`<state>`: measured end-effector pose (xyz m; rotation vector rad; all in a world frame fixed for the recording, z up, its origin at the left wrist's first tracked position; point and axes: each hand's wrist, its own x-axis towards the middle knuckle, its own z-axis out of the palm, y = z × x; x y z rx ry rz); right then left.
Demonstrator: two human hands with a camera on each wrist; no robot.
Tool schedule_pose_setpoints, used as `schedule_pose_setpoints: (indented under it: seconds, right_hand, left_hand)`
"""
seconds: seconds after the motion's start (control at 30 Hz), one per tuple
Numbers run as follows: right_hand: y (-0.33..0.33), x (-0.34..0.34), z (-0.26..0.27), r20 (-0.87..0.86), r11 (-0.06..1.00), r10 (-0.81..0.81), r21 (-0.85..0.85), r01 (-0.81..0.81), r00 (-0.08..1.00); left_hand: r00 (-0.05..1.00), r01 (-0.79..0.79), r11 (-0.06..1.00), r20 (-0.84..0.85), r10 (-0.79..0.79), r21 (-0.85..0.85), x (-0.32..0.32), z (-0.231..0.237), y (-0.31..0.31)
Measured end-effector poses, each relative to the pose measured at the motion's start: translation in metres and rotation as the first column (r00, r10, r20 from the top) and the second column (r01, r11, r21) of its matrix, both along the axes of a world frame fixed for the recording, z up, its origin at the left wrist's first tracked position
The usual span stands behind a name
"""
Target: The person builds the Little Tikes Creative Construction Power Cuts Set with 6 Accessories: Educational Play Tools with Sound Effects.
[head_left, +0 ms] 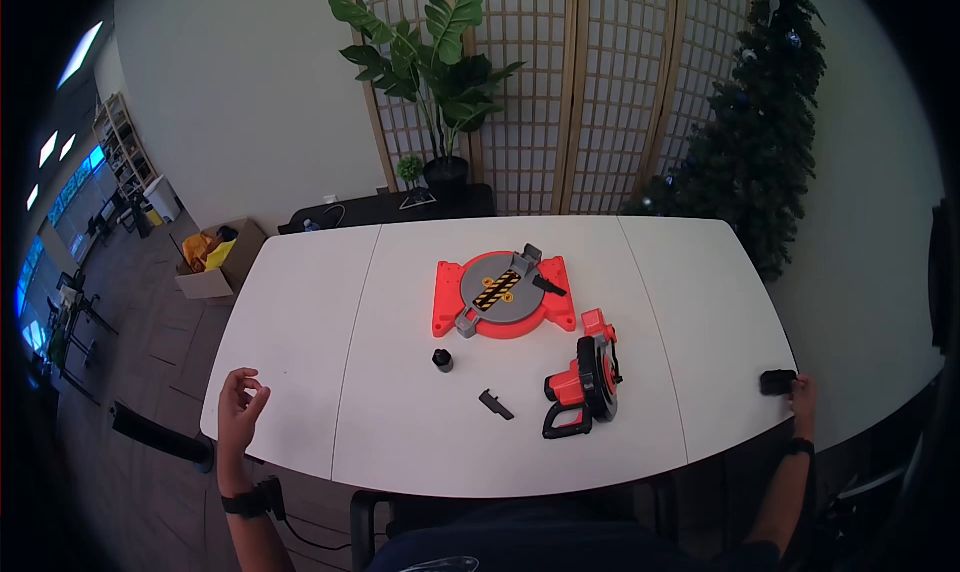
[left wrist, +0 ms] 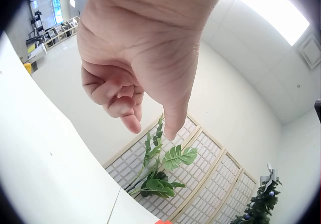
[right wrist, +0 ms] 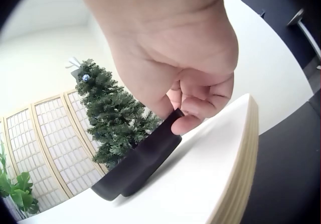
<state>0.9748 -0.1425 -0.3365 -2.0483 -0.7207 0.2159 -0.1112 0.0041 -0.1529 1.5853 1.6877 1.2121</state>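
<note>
Plainly, right fingers [head_left: 803,387] pinch a black piece [head_left: 776,382], left fingers [head_left: 238,383] curl loosely, red-black saw [head_left: 597,380] between.

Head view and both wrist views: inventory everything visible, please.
Table: 1, white, centre
Saw base: 1, red and grey, table's far middle
Toy saw: 1, red and black, right of base
Small parts: 2, black, one on base, one nearer
Cylinder: 1, black, before base
Block: 1, black, table's right edge
Plants: 2, green, behind table
Side table: 1, black, behind table
Folding screen: 1, wood-framed, behind
Christmas tree: 1, green, right
Box: 1, brown, left
Chair: 1, black, near edge
Far-left background: too small to itemise
Wristbands: 2, black, one per wrist
Left hand: 1, bare, table's near left
Right hand: 1, bare, grip on block
</note>
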Motion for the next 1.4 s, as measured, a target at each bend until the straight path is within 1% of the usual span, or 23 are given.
schedule_pose_setpoints:
  seconds: [0.03, 0.1, 0.23, 0.3, 0.33, 0.4, 0.5, 0.63, 0.67, 0.7, 0.73, 0.8, 0.9, 0.93, 1.0, 1.03, 1.1, 1.13, 1.2, 1.23, 1.3, 1.33, 1.4]
  right_hand:
    - [-0.001, 0.012, -0.009, 0.0, 1.0, 0.0, 0.001, 0.0, 1.0]
    - [-0.003, 0.03, -0.02, 0.032, 0.995, -0.023, 0.096, 0.02, 0.999]
    - [-0.005, 0.045, -0.024, 0.025, 0.994, -0.068, 0.084, 0.065, 0.997]
    - [-0.006, 0.051, -0.029, 0.018, 0.982, -0.082, 0.172, 0.078, 0.996]
    - [-0.005, 0.048, -0.026, 0.019, 0.982, -0.081, 0.173, 0.077, 0.997]
    - [-0.006, 0.043, -0.02, 0.066, 0.995, -0.089, 0.04, 0.087, 0.994]
    - [-0.007, 0.049, -0.024, 0.085, 0.998, -0.048, 0.05, 0.044, 0.995]
    - [-0.009, 0.039, -0.022, 0.073, 0.992, -0.078, 0.109, 0.069, 0.994]
    - [-0.011, 0.057, -0.033, 0.321, 0.996, -0.09, 0.053, 0.077, 0.943]
    - [-0.012, 0.067, -0.039, 0.549, 0.995, -0.082, 0.001, 0.098, 0.832]
    - [-0.01, 0.061, -0.033, 0.548, 0.995, -0.082, 0.0, 0.098, 0.832]
    - [0.002, 0.025, 0.004, 0.622, 0.987, -0.158, 0.109, 0.115, 0.767]
    - [0.045, -0.082, 0.087, 0.682, 0.997, -0.062, 0.008, 0.078, 0.728]
    - [0.059, -0.097, 0.095, 0.682, 0.997, -0.064, 0.006, 0.081, 0.729]
    - [0.084, -0.123, 0.106, 0.435, 0.96, 0.155, 0.147, -0.24, 0.887]
    - [0.094, -0.152, 0.124, 0.435, 0.96, 0.155, 0.146, -0.239, 0.887]
    - [0.104, -0.227, 0.177, 0.344, 0.91, 0.364, 0.065, -0.409, 0.866]
    - [0.109, -0.252, 0.193, 0.344, 0.91, 0.364, 0.064, -0.409, 0.865]
    - [0.118, -0.292, 0.216, 0.263, 0.833, 0.544, -0.055, -0.55, 0.797]
    - [0.122, -0.31, 0.225, 0.261, 0.833, 0.545, -0.055, -0.551, 0.797]
    - [0.129, -0.343, 0.238, 0.276, 0.685, 0.722, -0.151, -0.713, 0.635]
    - [0.13, -0.362, 0.247, 0.276, 0.684, 0.723, -0.152, -0.714, 0.634]
    - [0.132, -0.396, 0.26, 0.168, 0.57, 0.821, -0.276, -0.774, 0.545]
  left_hand:
    - [1.0, 0.0, 1.0, 0.0, 0.0, 0.001, -0.001, -0.002, 0.001]
    - [1.0, 0.013, 1.0, 0.027, -0.013, 0.005, -0.004, -0.006, 0.002]
    - [1.0, 0.014, 1.0, 0.026, -0.014, 0.006, -0.001, -0.005, 0.003]
    - [1.0, 0.011, 1.0, 0.006, -0.011, -0.022, 0.0, -0.003, 0.002]
    - [1.0, 0.011, 1.0, 0.006, -0.01, -0.021, 0.0, -0.003, 0.002]
    - [1.0, 0.013, 1.0, 0.016, -0.013, -0.024, -0.001, -0.005, 0.003]
    - [1.0, 0.005, 1.0, 0.024, -0.006, 0.01, 0.0, -0.007, 0.004]
    - [1.0, 0.003, 1.0, 0.025, -0.004, 0.012, -0.002, -0.009, 0.004]
    - [1.0, 0.003, 1.0, 0.021, -0.003, 0.01, -0.002, -0.009, 0.004]
    - [1.0, 0.002, 1.0, 0.016, -0.002, 0.008, -0.002, -0.009, 0.004]
    - [1.0, 0.002, 1.0, 0.015, -0.002, 0.007, -0.002, -0.009, 0.004]
    - [1.0, 0.006, 1.0, 0.029, -0.006, 0.006, -0.002, -0.009, 0.005]
    - [1.0, 0.03, 0.999, 0.003, -0.03, 0.011, 0.009, -0.001, 0.011]
    - [0.999, 0.033, 0.999, 0.002, -0.033, 0.01, 0.013, 0.002, 0.014]
    - [0.998, 0.059, 0.998, -0.034, -0.059, 0.014, 0.022, 0.008, 0.018]
    - [0.998, 0.06, 0.998, -0.034, -0.059, 0.013, 0.027, 0.011, 0.021]
    - [0.993, 0.103, 0.994, -0.061, -0.101, 0.023, 0.036, 0.018, 0.028]
    - [0.993, 0.102, 0.994, -0.061, -0.101, 0.022, 0.041, 0.021, 0.03]
    - [0.986, 0.139, 0.99, -0.09, -0.141, -0.026, 0.05, 0.028, 0.035]
    - [0.985, 0.147, 0.989, -0.088, -0.149, -0.03, 0.056, 0.031, 0.037]
    - [0.981, 0.172, 0.984, -0.086, -0.175, -0.047, 0.068, 0.036, 0.041]
    - [0.976, 0.197, 0.978, -0.084, -0.202, -0.065, 0.074, 0.039, 0.042]
    - [0.97, 0.214, 0.974, -0.103, -0.221, -0.075, 0.086, 0.045, 0.045]
